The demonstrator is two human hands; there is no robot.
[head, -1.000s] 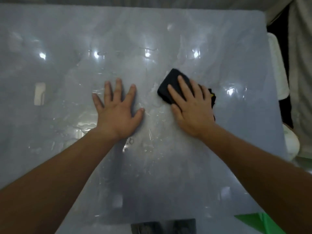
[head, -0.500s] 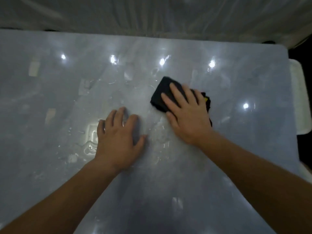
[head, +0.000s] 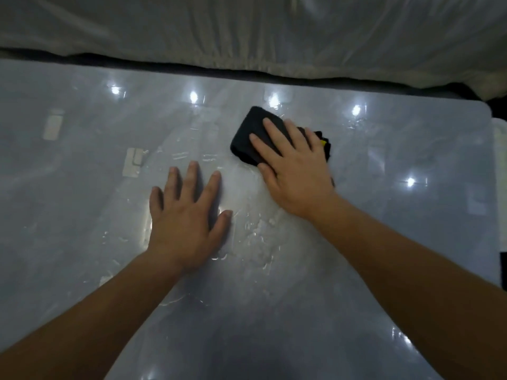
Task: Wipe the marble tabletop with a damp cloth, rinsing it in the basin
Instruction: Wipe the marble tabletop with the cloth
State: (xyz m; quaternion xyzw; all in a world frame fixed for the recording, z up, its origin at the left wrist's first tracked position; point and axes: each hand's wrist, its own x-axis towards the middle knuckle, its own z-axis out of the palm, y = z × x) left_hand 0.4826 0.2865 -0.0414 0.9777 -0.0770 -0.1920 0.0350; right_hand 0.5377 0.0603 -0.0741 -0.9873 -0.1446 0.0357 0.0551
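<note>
Grey marble tabletop (head: 411, 160) is gleaming, wet streaks showing mid-surface. I'm pressing the right hand (head: 296, 182) flat, fingers straight, on the folded black cloth (head: 247, 124) toward the far edge. I'm resting the left hand (head: 183, 226) spread on bare marble just beside it, holding nothing. A pale sheet (head: 247, 31) is draping behind.

Cloth (head: 251, 133): pushed by right hand (head: 296, 174) nearer tabletop (head: 384, 242) far edge. Left hand (head: 186, 223): fingers, bunched earlier, now spread.
</note>
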